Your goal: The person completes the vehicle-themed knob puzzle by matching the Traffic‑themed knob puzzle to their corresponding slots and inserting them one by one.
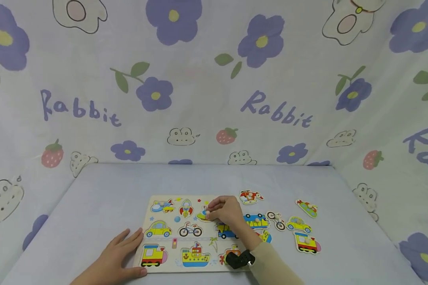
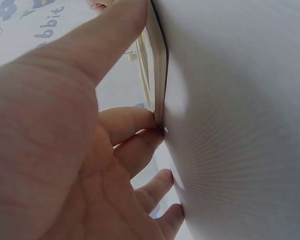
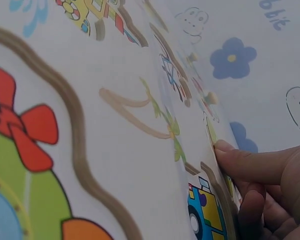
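Observation:
A wooden peg puzzle board (image 1: pixel 167 243) with vehicle pictures lies on the table. At its upper right, my right hand (image 1: pixel 226 213) pinches the small knob of a flying-saucer piece (image 1: pixel 202 216), over the saucer picture; whether it sits flush cannot be told. In the right wrist view the thumb (image 3: pixel 245 162) and curled fingers are low against the board. My left hand (image 1: pixel 115 255) rests at the board's left side, fingers spread and thumb at the near corner. In the left wrist view its fingertips (image 2: pixel 157 135) touch the board edge and tabletop.
A knobbed plane (image 1: pixel 158 206) and rocket (image 1: pixel 186 208) sit in the board's top row. Loose to the right lie a helicopter (image 1: pixel 249 197), bus (image 1: pixel 256 221), bicycle (image 1: pixel 276 220), car (image 1: pixel 299 224), train (image 1: pixel 306 243), submarine (image 1: pixel 308 208) and a partly hidden ship piece (image 1: pixel 265 236).

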`<control>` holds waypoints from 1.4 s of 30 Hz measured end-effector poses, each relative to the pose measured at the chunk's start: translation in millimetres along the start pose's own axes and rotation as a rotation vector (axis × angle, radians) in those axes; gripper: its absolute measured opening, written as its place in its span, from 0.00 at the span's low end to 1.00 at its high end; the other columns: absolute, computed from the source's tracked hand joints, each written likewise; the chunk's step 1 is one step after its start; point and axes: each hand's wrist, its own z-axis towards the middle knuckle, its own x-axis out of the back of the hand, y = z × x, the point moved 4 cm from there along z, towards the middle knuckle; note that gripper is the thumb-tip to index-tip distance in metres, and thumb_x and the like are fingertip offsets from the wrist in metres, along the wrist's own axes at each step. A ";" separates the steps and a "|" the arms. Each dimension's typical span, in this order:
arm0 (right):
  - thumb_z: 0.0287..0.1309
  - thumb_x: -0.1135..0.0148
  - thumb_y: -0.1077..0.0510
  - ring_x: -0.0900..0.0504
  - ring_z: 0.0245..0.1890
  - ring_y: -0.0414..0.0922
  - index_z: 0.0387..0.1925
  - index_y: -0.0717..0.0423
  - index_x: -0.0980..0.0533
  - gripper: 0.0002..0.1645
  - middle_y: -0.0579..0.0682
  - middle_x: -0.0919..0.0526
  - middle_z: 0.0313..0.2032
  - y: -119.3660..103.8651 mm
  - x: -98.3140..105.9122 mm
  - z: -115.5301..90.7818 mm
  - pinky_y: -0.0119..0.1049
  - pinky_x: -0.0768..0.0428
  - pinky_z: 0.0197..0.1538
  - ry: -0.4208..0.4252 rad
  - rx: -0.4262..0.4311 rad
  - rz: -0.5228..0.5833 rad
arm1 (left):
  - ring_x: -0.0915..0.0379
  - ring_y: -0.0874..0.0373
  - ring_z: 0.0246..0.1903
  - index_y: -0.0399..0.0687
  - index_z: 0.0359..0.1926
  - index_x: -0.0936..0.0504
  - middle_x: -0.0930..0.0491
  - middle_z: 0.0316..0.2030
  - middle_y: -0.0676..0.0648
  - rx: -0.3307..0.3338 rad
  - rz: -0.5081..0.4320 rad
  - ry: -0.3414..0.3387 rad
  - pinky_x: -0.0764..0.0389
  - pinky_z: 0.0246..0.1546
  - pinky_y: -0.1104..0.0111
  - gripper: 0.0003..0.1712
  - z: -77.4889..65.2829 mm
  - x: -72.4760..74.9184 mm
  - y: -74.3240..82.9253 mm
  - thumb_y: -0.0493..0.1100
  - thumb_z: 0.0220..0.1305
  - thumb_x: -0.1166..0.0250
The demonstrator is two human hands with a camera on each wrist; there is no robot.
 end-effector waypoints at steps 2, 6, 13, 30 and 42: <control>0.40 0.20 0.68 0.16 0.29 0.44 0.32 0.59 0.17 0.15 0.48 0.14 0.27 0.4 -0.9 -0.5 0.34 0.19 0.30 -0.005 0.006 -0.006 | 0.59 0.37 0.72 0.45 0.72 0.34 0.42 0.73 0.50 0.020 -0.001 -0.006 0.48 0.63 0.34 0.62 -0.1 -1.9 -1.6 0.73 0.41 0.28; 0.40 0.20 0.67 0.16 0.29 0.44 0.32 0.59 0.17 0.15 0.48 0.14 0.27 1.7 -2.0 -0.8 0.34 0.19 0.30 -0.004 0.012 -0.011 | 0.59 0.37 0.72 0.46 0.72 0.35 0.42 0.73 0.50 0.038 0.000 -0.009 0.48 0.62 0.33 0.62 0.1 -3.7 -2.6 0.73 0.41 0.28; 0.40 0.20 0.67 0.16 0.29 0.44 0.33 0.61 0.17 0.15 0.50 0.14 0.28 2.4 -1.9 -0.7 0.34 0.18 0.30 -0.003 0.011 0.009 | 0.60 0.37 0.72 0.46 0.72 0.34 0.42 0.73 0.50 0.052 0.006 -0.011 0.48 0.62 0.33 0.62 0.5 -4.2 -1.1 0.73 0.40 0.27; 0.40 0.21 0.69 0.17 0.27 0.43 0.30 0.60 0.17 0.13 0.48 0.14 0.26 -2.9 -3.3 -8.4 0.34 0.20 0.29 0.072 0.045 -0.028 | 0.59 0.36 0.72 0.45 0.72 0.34 0.41 0.73 0.49 0.016 0.004 -0.001 0.48 0.63 0.34 0.62 0.2 -2.8 -2.3 0.73 0.41 0.28; 0.41 0.20 0.67 0.16 0.29 0.41 0.29 0.56 0.16 0.12 0.45 0.14 0.26 -2.4 -5.9 -11.3 0.37 0.19 0.35 0.110 0.082 -0.078 | 0.57 0.36 0.71 0.44 0.71 0.33 0.40 0.72 0.47 -0.016 0.028 0.025 0.48 0.63 0.35 0.62 -0.3 -1.6 -1.3 0.75 0.42 0.30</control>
